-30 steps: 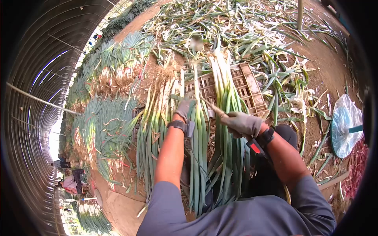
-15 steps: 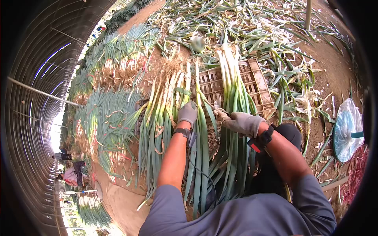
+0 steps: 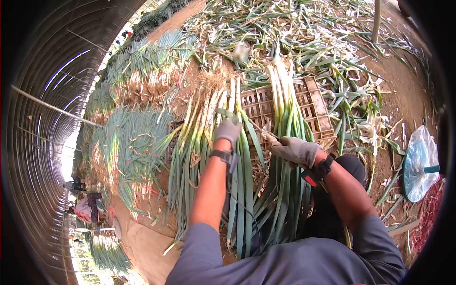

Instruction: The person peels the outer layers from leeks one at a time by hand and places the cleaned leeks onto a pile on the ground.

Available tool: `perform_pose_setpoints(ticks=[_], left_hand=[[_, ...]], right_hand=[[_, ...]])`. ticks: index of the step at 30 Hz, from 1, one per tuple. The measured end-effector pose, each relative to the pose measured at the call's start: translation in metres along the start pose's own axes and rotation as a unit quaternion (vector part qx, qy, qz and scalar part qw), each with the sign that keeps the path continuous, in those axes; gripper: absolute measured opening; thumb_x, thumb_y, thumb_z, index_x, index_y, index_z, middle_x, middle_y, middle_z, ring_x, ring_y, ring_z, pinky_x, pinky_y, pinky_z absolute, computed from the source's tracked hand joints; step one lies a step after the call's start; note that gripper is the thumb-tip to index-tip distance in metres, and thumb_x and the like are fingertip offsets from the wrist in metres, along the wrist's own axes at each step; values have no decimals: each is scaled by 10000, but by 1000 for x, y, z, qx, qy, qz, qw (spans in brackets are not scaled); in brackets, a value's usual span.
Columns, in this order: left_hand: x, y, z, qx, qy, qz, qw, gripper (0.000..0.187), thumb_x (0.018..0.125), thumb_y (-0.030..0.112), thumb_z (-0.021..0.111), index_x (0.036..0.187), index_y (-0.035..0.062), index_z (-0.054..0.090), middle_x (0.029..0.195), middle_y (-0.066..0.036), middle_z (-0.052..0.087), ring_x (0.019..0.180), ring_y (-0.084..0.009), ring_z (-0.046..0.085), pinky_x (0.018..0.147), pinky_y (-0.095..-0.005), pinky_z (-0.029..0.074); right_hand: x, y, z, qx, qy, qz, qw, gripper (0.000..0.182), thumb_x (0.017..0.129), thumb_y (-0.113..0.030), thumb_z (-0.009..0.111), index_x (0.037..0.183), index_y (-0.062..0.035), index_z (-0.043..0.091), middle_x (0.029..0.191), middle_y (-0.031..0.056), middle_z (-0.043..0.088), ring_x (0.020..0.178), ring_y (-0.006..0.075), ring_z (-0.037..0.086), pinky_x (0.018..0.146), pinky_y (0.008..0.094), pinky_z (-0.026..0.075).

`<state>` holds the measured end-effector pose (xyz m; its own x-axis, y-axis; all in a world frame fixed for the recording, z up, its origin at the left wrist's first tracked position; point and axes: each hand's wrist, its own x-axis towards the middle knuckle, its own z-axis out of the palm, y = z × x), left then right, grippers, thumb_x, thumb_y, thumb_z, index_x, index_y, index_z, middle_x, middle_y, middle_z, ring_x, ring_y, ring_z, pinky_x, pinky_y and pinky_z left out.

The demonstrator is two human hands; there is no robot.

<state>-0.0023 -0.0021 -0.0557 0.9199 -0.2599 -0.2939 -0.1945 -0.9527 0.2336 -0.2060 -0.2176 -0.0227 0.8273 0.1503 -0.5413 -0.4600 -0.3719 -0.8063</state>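
My left hand, in a grey glove, is closed around green onion stalks at the right edge of a soil-stained bunch. A loose strip of green leaf lies at its fingertips. My right hand, gloved too, grips a tool with a beige body and a thin tip pointing up and left toward the stalks by my left hand. Just above my right hand, a cleaner bunch of green onions with white stems lies over the slatted plastic crate. Long green leaves hang toward my lap.
Tied bundles of green onions lie in rows at left. Stripped leaves cover the ground beyond the crate. A post stands at upper right. At right is a blue disc in clear plastic. A dark cord crosses the leaves.
My left hand has slid a little up the stalks, toward the leaf strip and the roots. My right hand keeps its grip with little movement. The view has shifted slightly.
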Motion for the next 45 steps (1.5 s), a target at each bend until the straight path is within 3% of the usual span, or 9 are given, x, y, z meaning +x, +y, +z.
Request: perform_pose_setpoints(ticks=[7, 10, 14, 19, 26, 28, 34, 39, 45], left_hand=[[16, 17, 57, 103, 58, -49, 992, 706, 858, 560, 659, 1403, 118, 583, 1297, -200, 675, 1163, -348, 671, 971, -478, 531], [31, 17, 44, 33, -39, -85, 995, 721, 809, 598, 702, 1294, 68, 656, 1175, -201, 721, 1098, -351, 696, 923, -473, 541], [66, -9, 78, -103, -7, -60, 993, 638, 780, 518, 775, 1167, 16, 703, 1123, -193, 739, 1040, -363, 713, 889, -463, 542], [12, 29, 34, 115, 39, -5, 993, 860, 838, 427, 737, 1533, 65, 383, 1125, -218, 729, 987, -350, 727, 841, -464, 569], [-8, 37, 26, 280, 37, 31, 959, 805, 887, 308, 640, 1586, 74, 319, 1246, -218, 690, 1084, -339, 709, 866, -439, 563], [-28, 41, 20, 253, 6, 29, 967, 785, 905, 307, 609, 1591, 75, 305, 1342, -246, 625, 1100, -363, 692, 905, -444, 552], [-91, 42, 19, 171, 4, 43, 984, 772, 879, 275, 656, 1545, 15, 366, 1284, -223, 649, 1120, -361, 671, 947, -436, 544], [-121, 18, 42, 103, -2, 29, 994, 838, 837, 372, 697, 1550, 74, 373, 1270, -224, 653, 1164, -382, 641, 985, -459, 514], [-153, -2, 62, 41, 22, 24, 999, 759, 822, 405, 702, 1501, 208, 427, 1153, -242, 696, 1069, -428, 677, 921, -503, 540]], right_hand=[[6, -10, 3, 32, 42, -5, 999, 742, 958, -684, 456, 910, 19, 688, 611, 85, 586, 471, 197, 591, 447, 361, 464], [10, -11, 7, 20, 76, -30, 996, 756, 958, -686, 454, 883, 30, 685, 614, 106, 599, 496, 213, 610, 465, 378, 471], [3, -18, -4, 29, 47, 11, 998, 797, 953, -699, 444, 896, 60, 681, 663, 134, 630, 579, 237, 653, 536, 388, 504], [13, -14, 1, 35, 55, -7, 998, 794, 956, -705, 442, 854, 44, 686, 682, 112, 630, 617, 231, 635, 597, 405, 509], [5, -23, 12, 80, 69, -35, 994, 633, 983, -629, 460, 1032, -42, 694, 692, 86, 635, 571, 208, 607, 537, 390, 497], [7, -21, 14, 79, 87, -60, 991, 653, 955, -598, 522, 953, 30, 703, 691, 106, 663, 573, 208, 655, 498, 378, 502], [21, -10, 18, 125, 79, -3, 989, 578, 975, -626, 507, 892, -71, 644, 661, 32, 557, 545, 168, 489, 524, 376, 452], [26, -5, 24, 127, 112, -32, 985, 744, 941, -728, 458, 812, -24, 659, 648, 73, 574, 512, 200, 538, 476, 388, 431], [42, 3, 28, 59, 122, -76, 988, 679, 932, -651, 505, 797, -2, 650, 670, 91, 608, 556, 219, 553, 524, 392, 438]])
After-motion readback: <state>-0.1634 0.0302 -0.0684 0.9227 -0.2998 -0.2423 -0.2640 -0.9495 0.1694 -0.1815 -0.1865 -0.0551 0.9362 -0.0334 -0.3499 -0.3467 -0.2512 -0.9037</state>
